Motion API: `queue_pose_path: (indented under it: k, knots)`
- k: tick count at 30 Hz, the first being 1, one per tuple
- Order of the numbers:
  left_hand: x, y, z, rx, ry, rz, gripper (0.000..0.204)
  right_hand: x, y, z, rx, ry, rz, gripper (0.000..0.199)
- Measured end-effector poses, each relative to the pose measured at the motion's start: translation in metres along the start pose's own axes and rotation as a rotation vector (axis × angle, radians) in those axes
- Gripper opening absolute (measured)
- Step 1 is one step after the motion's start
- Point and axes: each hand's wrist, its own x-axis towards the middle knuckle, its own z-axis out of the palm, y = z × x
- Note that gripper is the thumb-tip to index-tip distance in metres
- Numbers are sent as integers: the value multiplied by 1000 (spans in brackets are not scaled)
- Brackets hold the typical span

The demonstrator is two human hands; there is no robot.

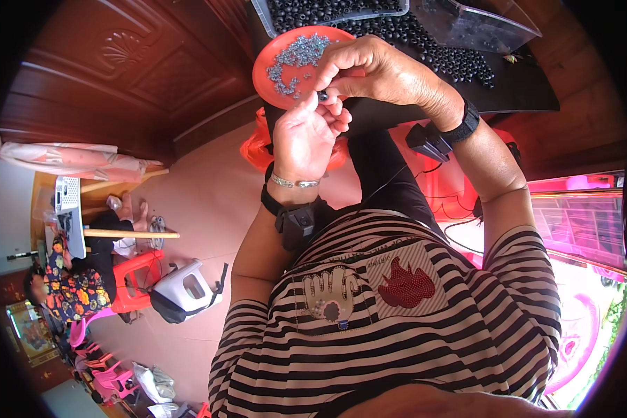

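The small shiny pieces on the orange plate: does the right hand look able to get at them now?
Probably yes: the right hand is close to the orange plate, and most small shiny pieces lie uncovered. It is busy at a dark bead, though, so may need freeing first.

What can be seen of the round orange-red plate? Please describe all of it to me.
The plate is round, orange-red and looks like smooth plastic. It lies face up at the left end of the black table, near a clear container. Small, shiny bluish-grey pieces lie on its upper and left parts; some of its surface is bare. The right hand hides part of it; whether that hand touches it is unclear.
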Motion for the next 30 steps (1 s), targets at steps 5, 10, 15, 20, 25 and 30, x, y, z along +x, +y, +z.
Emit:
queue_pose_path:
  k: [5, 10, 15, 20, 25, 30]
  knots:
    - [-4, 0, 4, -23, 58, 2, 26, -2, -4, 6, 44, 75, 114, 15]
    - [-8, 3, 6, 6, 133, 5, 25, -6, 0, 16, 58, 134, 90, 20]
    - [-13, 4, 12, 7, 167, 33, 26, -11, 1, 36, -19, 249, -8, 27]
    - [-18, 5, 16, -4, 144, 45, 28, -11, 7, 50, -181, 402, -158, 27]
    - [-21, 5, 18, -19, 135, 60, 31, -13, 7, 60, -151, 479, -161, 30]
    - [-24, 2, 23, -33, 158, 79, 34, -18, 7, 73, -216, 574, -111, 30]
